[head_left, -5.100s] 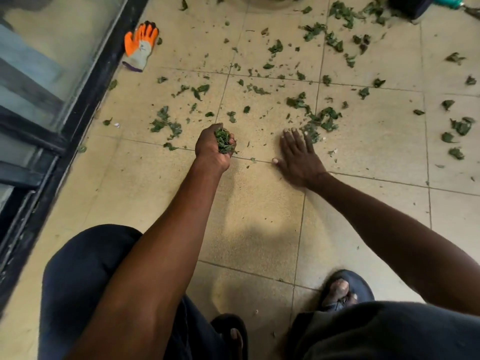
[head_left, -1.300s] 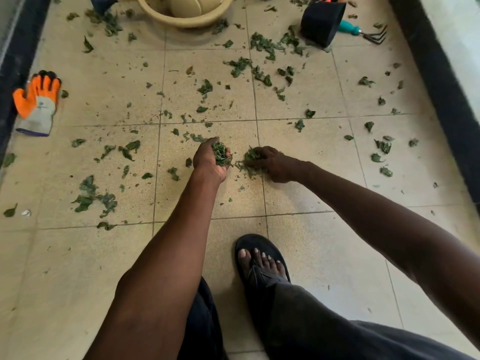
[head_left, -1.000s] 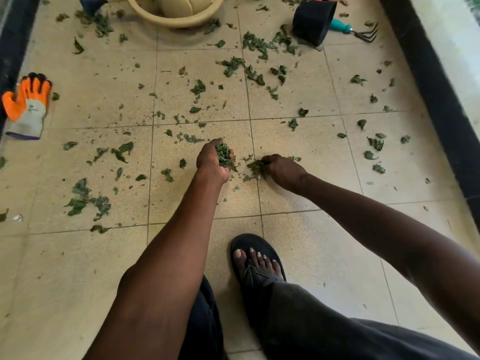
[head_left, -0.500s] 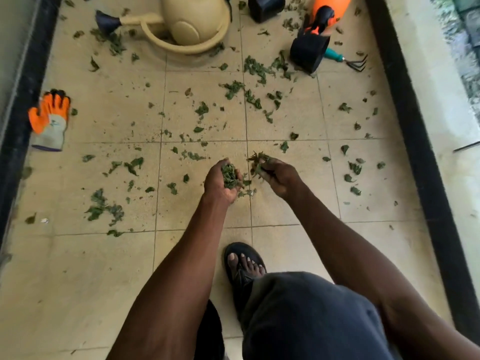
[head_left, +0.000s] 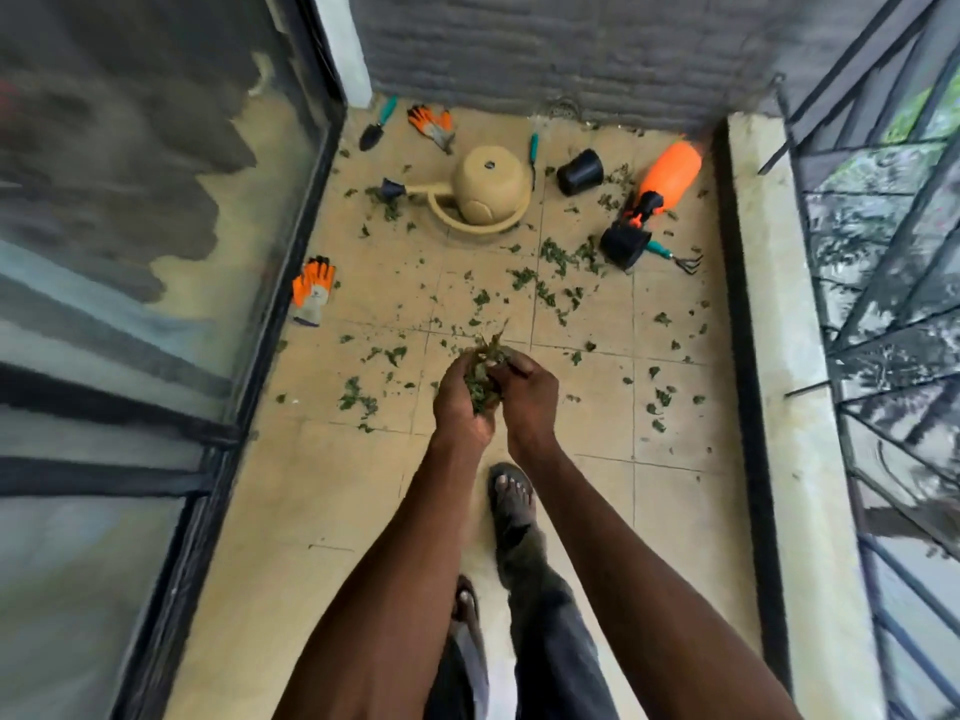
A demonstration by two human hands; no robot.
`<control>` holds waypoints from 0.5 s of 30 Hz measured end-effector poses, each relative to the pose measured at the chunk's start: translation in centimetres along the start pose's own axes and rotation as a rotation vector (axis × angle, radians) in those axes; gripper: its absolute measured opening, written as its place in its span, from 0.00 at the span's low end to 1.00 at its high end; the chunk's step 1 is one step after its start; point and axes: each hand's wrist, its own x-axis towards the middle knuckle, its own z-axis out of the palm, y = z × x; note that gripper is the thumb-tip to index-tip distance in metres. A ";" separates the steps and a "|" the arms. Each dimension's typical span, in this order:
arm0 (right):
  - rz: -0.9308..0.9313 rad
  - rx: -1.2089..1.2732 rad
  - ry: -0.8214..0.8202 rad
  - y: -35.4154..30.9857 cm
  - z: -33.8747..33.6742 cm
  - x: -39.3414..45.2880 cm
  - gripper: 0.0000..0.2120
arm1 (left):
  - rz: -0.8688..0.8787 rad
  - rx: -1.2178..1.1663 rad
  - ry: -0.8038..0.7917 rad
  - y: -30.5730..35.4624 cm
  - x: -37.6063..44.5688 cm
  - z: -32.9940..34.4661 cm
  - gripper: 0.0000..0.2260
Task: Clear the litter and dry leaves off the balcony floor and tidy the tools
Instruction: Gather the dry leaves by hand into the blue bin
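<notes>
Above the tiled floor (head_left: pixel 363 485), left hand (head_left: pixel 460 402) and right hand (head_left: pixel 527 394) cup leaves (head_left: pixel 480 384) together, keeping them from spilling; more lie toward 12 o'clock.

Tiled floor (head_left: pixel 322 517) bears scattered leaves (head_left: pixel 556 283), gloves (head_left: pixel 311 288), watering can (head_left: pixel 488 192), pots (head_left: pixel 581 171), sprayer (head_left: pixel 667 176).

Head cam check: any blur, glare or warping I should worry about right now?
Head view: wide-angle warping bends the door frame and railing; edges smeared, glass shows murky reflections; centre sharp enough to see both hands, left hand and right hand, clutching leaves; soft daylight, no harsh glare.
</notes>
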 end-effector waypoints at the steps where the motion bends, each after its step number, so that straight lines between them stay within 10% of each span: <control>1: -0.018 -0.026 -0.010 -2.0 0.1 -3.6 0.11 | 0.025 0.001 0.008 1.0 -3.6 -0.5 0.12; 15: -0.017 -0.264 -0.108 -5.9 -2.2 -36.2 0.10 | 0.166 -0.096 0.154 1.0 -37.2 -12.7 0.07</control>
